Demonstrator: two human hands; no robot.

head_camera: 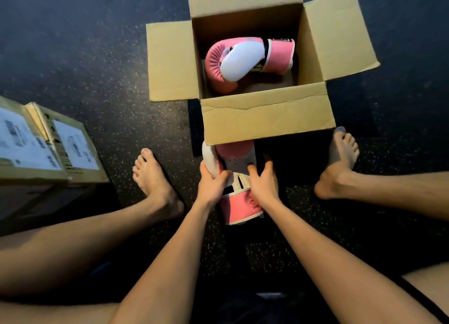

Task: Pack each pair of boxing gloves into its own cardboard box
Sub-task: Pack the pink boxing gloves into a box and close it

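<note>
Gripping a pink and white padded boxing glove (238, 209), left hand (210, 183) curled round its white edge, right hand (263, 181) clasped on the other side, fingers spread. Just beyond the hands, an open brown cardboard box (267, 119) holding the matching glove (243, 58).

Pink, white, tan, black.
Your boxed glove (247, 58) and held glove (239, 209) were pink-and-white; the box (267, 119) plain tan; the floor (97, 68) black, pale-speckled.
</note>
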